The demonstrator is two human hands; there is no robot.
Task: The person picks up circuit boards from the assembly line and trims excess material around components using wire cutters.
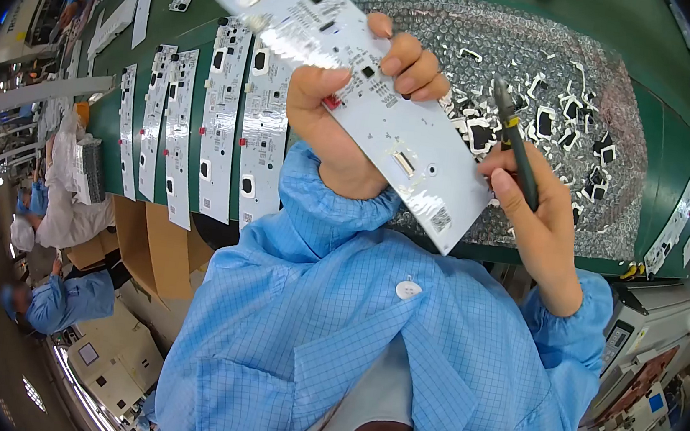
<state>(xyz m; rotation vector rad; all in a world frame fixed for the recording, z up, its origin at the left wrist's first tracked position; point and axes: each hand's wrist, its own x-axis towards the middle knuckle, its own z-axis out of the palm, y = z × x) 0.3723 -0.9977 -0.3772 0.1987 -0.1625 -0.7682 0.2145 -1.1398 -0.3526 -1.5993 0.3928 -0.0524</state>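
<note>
My left hand [328, 121] grips a long white circuit board [420, 143] by its edges, thumb on one side and fingers curled over the other. The board is tilted above the bench, with small chips, a connector and a cutout near its far end. My right hand [541, 207] is closed around dark-handled pliers [523, 154] with yellow marks, their tip pointing up and away from me. The fingertips of that hand are at the board's near right edge; whether they touch it I cannot tell. Beneath lie many small white-and-black offcut pieces [545, 120] on bubble wrap [499, 28].
Several similar white boards [223, 110] lie side by side on the green bench [664, 135] to the left. Another board [677, 213] is at the right edge. A cardboard box [152, 250] stands below the bench at left. Co-workers in blue [71, 300] are further left.
</note>
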